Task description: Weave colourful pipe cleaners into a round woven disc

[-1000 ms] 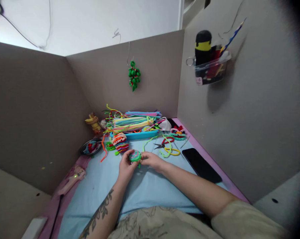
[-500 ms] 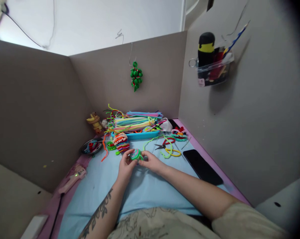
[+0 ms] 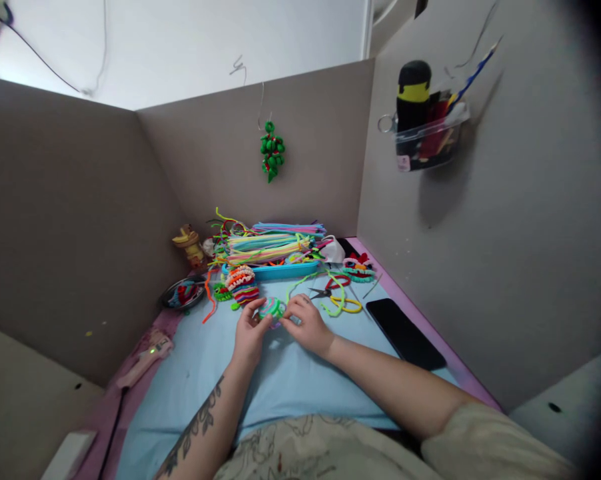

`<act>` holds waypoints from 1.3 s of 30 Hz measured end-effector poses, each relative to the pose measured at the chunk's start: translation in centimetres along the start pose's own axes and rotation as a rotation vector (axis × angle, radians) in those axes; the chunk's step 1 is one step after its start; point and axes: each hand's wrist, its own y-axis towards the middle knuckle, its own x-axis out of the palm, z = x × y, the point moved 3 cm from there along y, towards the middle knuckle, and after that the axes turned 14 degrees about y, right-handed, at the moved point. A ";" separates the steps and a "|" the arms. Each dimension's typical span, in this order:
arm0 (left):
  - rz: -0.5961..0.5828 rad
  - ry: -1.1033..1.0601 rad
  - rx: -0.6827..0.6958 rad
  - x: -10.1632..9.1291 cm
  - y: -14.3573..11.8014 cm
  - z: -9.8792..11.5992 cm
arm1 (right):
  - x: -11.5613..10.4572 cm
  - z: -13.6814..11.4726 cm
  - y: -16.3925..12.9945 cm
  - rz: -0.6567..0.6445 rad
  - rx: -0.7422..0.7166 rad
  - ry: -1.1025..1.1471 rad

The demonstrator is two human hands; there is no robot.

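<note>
Left hand point(image 3: 249, 333) grips a chenille-stem coil point(image 3: 270, 308) between side edges of the worktop point(image 3: 468, 385). Right hand point(image 3: 308, 325), knuckles newly raised, pinches the rim, apparently adjusting it.

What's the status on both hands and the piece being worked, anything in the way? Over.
Left hand holding round green-and-pink piece. Right hand at its edge, grip unclear. Scissors lying beyond right hand, not between the hands.
</note>
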 end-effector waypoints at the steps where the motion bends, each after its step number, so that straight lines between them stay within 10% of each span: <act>1: 0.013 0.006 0.007 0.0 0.0 0.0 | 0.2 -0.3 -0.1 -0.018 -0.010 0.008; 30: -0.088 0.042 0.002 0.6 -0.3 0.5 | -0.8 2.4 0.5 0.064 0.173 0.147; 39: -0.156 0.082 0.109 1.3 -0.7 1.0 | 0.1 3.7 -0.2 0.271 0.584 0.451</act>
